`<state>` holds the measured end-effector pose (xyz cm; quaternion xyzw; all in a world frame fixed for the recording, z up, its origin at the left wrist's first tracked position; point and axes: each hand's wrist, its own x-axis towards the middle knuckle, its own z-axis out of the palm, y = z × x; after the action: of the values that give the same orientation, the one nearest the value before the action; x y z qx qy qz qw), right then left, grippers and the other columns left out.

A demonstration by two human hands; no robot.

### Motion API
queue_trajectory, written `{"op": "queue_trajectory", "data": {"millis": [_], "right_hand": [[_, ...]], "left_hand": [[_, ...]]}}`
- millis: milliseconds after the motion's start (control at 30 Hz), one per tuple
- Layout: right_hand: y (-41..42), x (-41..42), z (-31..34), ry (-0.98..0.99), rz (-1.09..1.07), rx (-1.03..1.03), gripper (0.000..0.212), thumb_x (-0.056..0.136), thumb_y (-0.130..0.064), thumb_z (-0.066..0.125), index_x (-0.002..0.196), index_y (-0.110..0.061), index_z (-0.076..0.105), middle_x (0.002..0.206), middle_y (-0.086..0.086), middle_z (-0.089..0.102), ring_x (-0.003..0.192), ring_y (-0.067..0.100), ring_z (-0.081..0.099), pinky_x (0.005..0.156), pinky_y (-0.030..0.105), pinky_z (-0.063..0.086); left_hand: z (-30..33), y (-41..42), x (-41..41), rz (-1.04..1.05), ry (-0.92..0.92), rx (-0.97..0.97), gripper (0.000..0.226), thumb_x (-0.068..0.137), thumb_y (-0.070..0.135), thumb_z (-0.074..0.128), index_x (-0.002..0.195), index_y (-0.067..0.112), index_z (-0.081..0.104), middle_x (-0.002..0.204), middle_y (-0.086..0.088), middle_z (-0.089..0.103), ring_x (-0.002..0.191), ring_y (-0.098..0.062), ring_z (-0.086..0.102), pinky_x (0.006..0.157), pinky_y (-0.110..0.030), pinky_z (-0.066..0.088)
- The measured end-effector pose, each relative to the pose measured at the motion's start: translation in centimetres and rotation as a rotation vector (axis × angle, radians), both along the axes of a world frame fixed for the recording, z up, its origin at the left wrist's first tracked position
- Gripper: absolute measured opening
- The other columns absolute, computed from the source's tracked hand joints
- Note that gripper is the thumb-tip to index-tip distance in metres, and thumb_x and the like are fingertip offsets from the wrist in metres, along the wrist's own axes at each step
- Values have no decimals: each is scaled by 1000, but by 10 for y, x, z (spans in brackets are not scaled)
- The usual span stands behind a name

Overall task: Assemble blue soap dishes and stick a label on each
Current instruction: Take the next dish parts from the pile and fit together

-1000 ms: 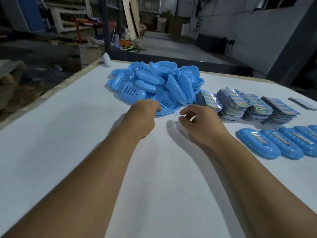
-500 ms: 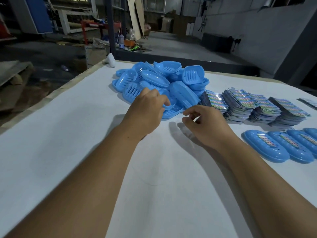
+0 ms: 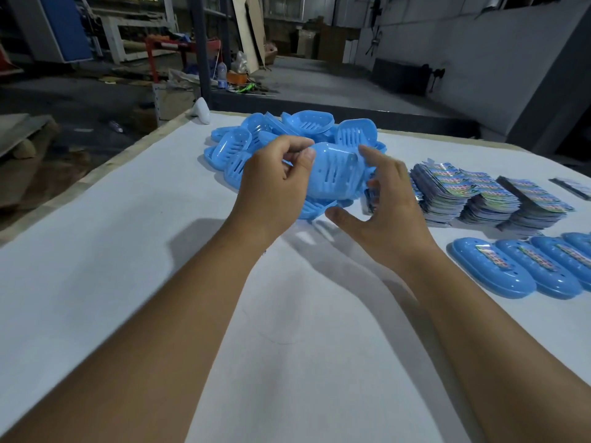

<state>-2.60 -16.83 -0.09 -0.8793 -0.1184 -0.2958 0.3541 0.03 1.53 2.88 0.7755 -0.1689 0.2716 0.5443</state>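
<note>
My two bare forearms reach forward from the bottom corners over the white table (image 3: 96, 251), and they come close together near the heap at the far side. My left hand (image 3: 271, 187) is raised above the table with its back turned to me and the wrist bent a little. Its fingers are curled, and the thumb and the fingertips pinch the left end of a blue oval plastic soap dish part with slots (image 3: 335, 174), which I hold in the air, tilted, just in front of the heap of loose blue plastic soap dish halves (image 3: 287, 129). The heap lies on the table behind both hands, near the far edge.

My right hand (image 3: 383, 206) is at the right end of the same part. Its fingers are spread and almost straight, the thumb points to the left under the part, and the index finger reaches up beside its right edge. Whether the fingers really touch the part, I cannot tell.

To the right of this hand stand several stacks of shiny colourful printed labels (image 3: 463, 193), close beside each other. In front of them, near the right edge, lies a row of closed blue oval soap dishes with a label on top (image 3: 492, 270), side by side on the table.
</note>
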Motion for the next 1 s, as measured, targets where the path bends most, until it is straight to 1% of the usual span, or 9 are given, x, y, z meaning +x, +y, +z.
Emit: {"op": "queue_trajectory", "data": {"millis": [67,133,267,367,467,600,767,933,1000], "right_hand": [[0,-1,3,-41,27,-37,89,76,-35,88,149,-32,37,139,-16,38,127,13,48,104,35,46],[0,-2,4,-23,45,-55,84,77,-36,87,148,-28,43,140,-13,45,129,14,49,106,42,47],[-2,-2,6,106,24,-136,82,71,-53,85,142,-28,52,134,-10,55,122,17,52,104,43,47],[-7,-4,8,283,46,-189,90,56,-74,78,134,-33,59,117,-18,58,100,-2,54,91,28,48],[-10,-8,5,435,85,-253,90,47,-84,71,125,-39,61,107,-28,59,85,-18,53,68,12,41],[-15,-7,3,533,114,-222,74,53,-76,79,115,-39,62,103,-23,62,64,-12,59,48,8,40],[-15,-6,2,548,135,-249,71,55,-79,77,112,-41,60,112,-21,59,70,-12,57,51,7,39],[-11,-9,3,537,128,-237,107,47,-94,60,136,-36,53,123,-22,54,88,-12,52,72,13,38],[-11,-10,3,530,136,-228,109,50,-94,59,141,-34,50,123,-22,53,90,-16,51,75,12,38]], "left_hand": [[1,0,2,-73,149,-108,19,103,27,58,114,18,70,103,9,69,99,-12,68,75,-29,62],[0,1,1,-128,267,-146,15,103,27,59,108,20,70,102,4,72,96,-15,71,64,-23,60],[0,9,1,-142,431,-92,23,102,28,58,88,18,73,89,-2,77,76,-14,75,67,-30,63],[-3,15,3,43,413,221,35,100,29,56,87,0,70,84,-17,73,70,-29,68,75,-42,61],[-7,23,4,280,369,512,30,99,29,52,90,5,68,84,-11,69,82,-32,65,69,-35,50],[-10,36,7,393,468,796,34,95,45,61,111,15,62,93,-2,60,88,-26,60,69,-33,41],[-9,39,8,372,582,870,57,75,64,74,105,20,53,79,2,51,80,-20,57,51,-27,33],[-8,40,5,329,581,870,63,69,55,85,112,16,60,82,2,56,84,-20,61,53,-28,36],[-7,40,4,313,577,822,61,70,52,86,112,15,61,78,3,53,83,-20,60,52,-27,36]]}}
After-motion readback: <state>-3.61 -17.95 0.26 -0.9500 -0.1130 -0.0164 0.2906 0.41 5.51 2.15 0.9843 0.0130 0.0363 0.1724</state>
